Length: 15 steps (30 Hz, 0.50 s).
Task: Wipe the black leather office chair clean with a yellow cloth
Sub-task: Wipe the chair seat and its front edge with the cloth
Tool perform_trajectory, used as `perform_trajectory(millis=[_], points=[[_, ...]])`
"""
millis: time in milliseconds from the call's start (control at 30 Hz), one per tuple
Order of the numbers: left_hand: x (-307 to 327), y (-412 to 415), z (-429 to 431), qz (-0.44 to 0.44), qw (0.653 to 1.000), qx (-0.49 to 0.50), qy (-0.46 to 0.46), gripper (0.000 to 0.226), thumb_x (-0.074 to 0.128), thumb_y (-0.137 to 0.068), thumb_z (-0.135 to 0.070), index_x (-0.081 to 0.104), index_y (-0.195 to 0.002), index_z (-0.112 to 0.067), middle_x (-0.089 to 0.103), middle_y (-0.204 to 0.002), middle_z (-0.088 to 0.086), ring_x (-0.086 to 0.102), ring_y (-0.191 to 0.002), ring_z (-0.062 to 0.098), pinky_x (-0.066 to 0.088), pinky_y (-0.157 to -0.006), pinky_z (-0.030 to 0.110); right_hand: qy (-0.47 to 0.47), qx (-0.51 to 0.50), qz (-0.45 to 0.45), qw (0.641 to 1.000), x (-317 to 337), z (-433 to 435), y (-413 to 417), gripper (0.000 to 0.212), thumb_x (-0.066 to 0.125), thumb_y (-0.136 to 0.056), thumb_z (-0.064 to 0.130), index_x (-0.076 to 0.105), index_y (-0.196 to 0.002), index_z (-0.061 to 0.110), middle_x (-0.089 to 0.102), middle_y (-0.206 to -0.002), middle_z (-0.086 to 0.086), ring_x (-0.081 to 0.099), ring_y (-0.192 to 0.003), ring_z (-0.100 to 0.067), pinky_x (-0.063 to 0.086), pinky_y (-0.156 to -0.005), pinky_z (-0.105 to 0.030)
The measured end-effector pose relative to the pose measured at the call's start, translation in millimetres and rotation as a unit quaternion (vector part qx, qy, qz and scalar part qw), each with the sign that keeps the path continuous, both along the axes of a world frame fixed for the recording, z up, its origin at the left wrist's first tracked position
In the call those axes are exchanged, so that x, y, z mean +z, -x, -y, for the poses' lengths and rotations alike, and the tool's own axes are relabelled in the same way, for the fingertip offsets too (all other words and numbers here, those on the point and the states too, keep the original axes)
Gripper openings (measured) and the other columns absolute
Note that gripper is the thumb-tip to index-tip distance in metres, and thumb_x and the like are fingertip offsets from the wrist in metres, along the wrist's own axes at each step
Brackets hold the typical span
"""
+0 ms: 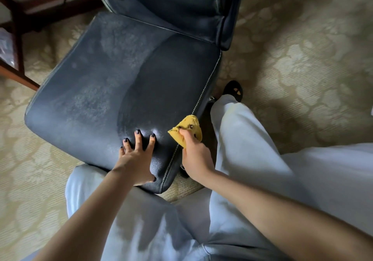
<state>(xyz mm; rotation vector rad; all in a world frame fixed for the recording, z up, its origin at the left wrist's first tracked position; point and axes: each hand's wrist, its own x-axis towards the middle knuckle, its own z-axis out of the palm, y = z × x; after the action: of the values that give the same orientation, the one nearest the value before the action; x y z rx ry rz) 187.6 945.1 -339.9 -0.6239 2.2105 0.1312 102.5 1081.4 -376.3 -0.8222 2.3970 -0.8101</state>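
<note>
Brown wooden furniture frame: off the far left corner of the black leather office chair seat; partly cut off by the picture's edge.

Beige patterned carpet: under and all round the seat.

Seat, left and middle part: dull grey blotchy film over the leather; judged not yet wiped.

Seat, right part, as far as the white stitched seam: darker and cleaner, bounded on its left by a curved line; judged already wiped.

Black leather backrest: rising from the seat's far edge; hazy toward its left, darker toward its right; judged unfinished.

Left hand: palm down on the seat's near corner, fingers straight and spread, pressing flat on the leather, holding nothing; likely steadying the chair.

Yellow cloth: bunched into a wad at the seat's right edge, on the seam, just right of the left hand's fingertips.

Right hand: just outside the seat's right edge, toward its near end, fingers curled round the cloth and gripping it.

Pale blue trousers: along the seat's right side and round its near corner.

Black slipper: on the carpet just beside the seat's right edge.

Progress, as judged: under half of the seat done; filmed left portion, backrest and remaining edges left to wipe.
</note>
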Motion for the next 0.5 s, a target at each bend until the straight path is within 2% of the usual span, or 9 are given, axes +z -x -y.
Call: perform_trajectory(millis=[167, 300, 400, 433, 500], points=[[-1.0, -1.1, -0.9, -0.005, 1.000, 0.000, 0.006, 0.118, 0.071, -0.076, -0.050, -0.020, -0.148, -0.024, -0.024, -0.153, 0.020, -0.001, -0.141, 0.048, 0.014, -0.116, 0.047, -0.010, 0.091, 0.018, 0.996, 6.1, -13.2, -8.2, 0.052, 0.045, -0.089, 0.000, 0.042, -0.135, 0.025, 0.065, -0.106, -0.013, 0.059, -0.095, -0.037, 0.038, -0.071, -0.034], [-1.8, -3.0, 0.6, -0.015, 1.000, 0.001, 0.003, 0.119, 0.071, -0.076, -0.050, -0.020, -0.148, -0.026, -0.024, -0.153, 0.018, -0.001, -0.141, 0.047, 0.016, -0.115, 0.047, 0.002, 0.126, 0.140, 0.982, 10.0, -26.8, 11.7, 0.042, 0.052, -0.078, 0.007, 0.059, -0.112, 0.031, 0.067, -0.099, 0.000, 0.061, -0.097, -0.030, 0.048, -0.077, -0.030], [-2.2, -4.7, 2.0, -0.020, 1.000, -0.002, -0.005, 0.118, 0.070, -0.076, -0.051, -0.021, -0.148, -0.026, -0.025, -0.153, 0.017, -0.001, -0.142, 0.046, 0.016, -0.116, 0.046, 0.027, 0.051, 0.177, 0.982, 12.7, -31.9, 49.5, 0.039, 0.053, -0.069, 0.018, 0.059, -0.103, 0.037, 0.068, -0.093, 0.006, 0.065, -0.093, -0.021, 0.052, -0.081, -0.034], [-2.3, -5.0, 2.2, -0.021, 1.000, -0.003, -0.006, 0.118, 0.070, -0.077, -0.051, -0.021, -0.147, -0.026, -0.025, -0.153, 0.017, -0.001, -0.142, 0.045, 0.016, -0.116, 0.045, 0.050, 0.014, 0.169, 0.984, 15.3, -32.0, 65.9, 0.039, 0.055, -0.071, 0.013, 0.060, -0.103, 0.035, 0.068, -0.094, 0.005, 0.065, -0.093, -0.021, 0.052, -0.083, -0.035], [-1.8, -4.9, 2.6, -0.022, 1.000, -0.006, -0.007, 0.118, 0.069, -0.076, -0.053, -0.022, -0.147, -0.026, -0.025, -0.153, 0.017, -0.001, -0.142, 0.045, 0.017, -0.115, 0.045, 0.083, -0.054, 0.120, 0.988, 25.5, -31.4, 102.7, 0.041, 0.057, -0.079, 0.000, 0.061, -0.111, 0.025, 0.064, -0.094, 0.004, 0.062, -0.093, -0.019, 0.049, -0.082, -0.024]])
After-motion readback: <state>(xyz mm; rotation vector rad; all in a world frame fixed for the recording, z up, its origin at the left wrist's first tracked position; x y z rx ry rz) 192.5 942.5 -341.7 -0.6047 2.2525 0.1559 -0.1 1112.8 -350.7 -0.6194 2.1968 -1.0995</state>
